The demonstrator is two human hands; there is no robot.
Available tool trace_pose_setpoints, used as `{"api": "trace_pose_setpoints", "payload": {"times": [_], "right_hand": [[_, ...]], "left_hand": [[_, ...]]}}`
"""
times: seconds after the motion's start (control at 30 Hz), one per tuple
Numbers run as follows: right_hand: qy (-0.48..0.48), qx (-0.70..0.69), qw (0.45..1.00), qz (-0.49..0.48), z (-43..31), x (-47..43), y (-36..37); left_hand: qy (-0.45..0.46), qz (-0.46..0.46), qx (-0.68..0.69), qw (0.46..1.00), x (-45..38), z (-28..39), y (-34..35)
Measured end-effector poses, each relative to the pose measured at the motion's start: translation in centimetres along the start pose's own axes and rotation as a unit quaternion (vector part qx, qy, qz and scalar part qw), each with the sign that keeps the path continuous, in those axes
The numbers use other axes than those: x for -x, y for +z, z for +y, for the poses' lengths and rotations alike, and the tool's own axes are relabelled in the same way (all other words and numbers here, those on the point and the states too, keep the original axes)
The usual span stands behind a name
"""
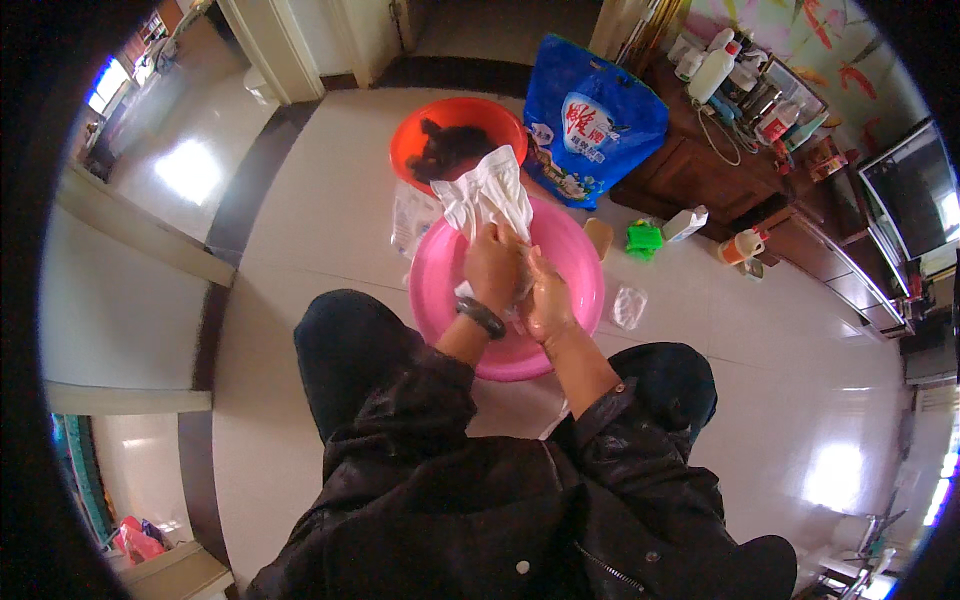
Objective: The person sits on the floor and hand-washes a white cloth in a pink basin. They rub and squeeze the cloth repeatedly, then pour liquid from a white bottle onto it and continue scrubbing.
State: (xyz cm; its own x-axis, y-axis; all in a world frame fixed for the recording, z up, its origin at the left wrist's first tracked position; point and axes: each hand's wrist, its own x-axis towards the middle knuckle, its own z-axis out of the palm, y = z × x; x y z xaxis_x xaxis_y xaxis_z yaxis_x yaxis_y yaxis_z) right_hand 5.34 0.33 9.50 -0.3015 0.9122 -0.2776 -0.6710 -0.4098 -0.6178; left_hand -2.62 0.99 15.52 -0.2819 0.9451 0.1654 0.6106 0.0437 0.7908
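Both hands are together above a pink plastic basin (581,247) on the floor between my knees. My left hand (495,266), with a dark bracelet at its wrist, is closed around a white cloth (491,191). Against it, my right hand (549,296) looks wet and grips the same cloth from the other side. The cloth's gathered upper part stands out beyond my fingers, over the basin's far rim. A small white piece shows below my left hand; the rest is hidden by my hands.
An orange-red basin (401,142) with dark cloth (454,150) stands beyond. Beside it are a blue detergent bag (600,120) and a wooden cabinet (690,161). A green object (643,240), a white carton (685,223), an orange-labelled bottle (741,247) and clear plastic packaging (628,306) lie to the right.
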Motion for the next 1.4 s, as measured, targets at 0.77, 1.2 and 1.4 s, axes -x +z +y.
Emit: {"api": "trace_pose_setpoints", "payload": {"times": [0.77,1.2,1.4], "right_hand": [[-0.021,-0.116,0.991,0.066,-8.1,1.9,2.8],[-0.057,0.089,0.994,-0.019,-5.1,0.4,2.4],[0.102,0.021,0.993,0.048,-2.6,0.7,2.1]], "left_hand": [[-0.261,-0.122,0.628,0.723,-3.7,-4.2,-1.4],[-0.120,-0.016,0.376,0.919,-0.1,0.3,-1.3],[0.068,-0.010,0.233,0.970,1.5,0.7,2.1]]}}
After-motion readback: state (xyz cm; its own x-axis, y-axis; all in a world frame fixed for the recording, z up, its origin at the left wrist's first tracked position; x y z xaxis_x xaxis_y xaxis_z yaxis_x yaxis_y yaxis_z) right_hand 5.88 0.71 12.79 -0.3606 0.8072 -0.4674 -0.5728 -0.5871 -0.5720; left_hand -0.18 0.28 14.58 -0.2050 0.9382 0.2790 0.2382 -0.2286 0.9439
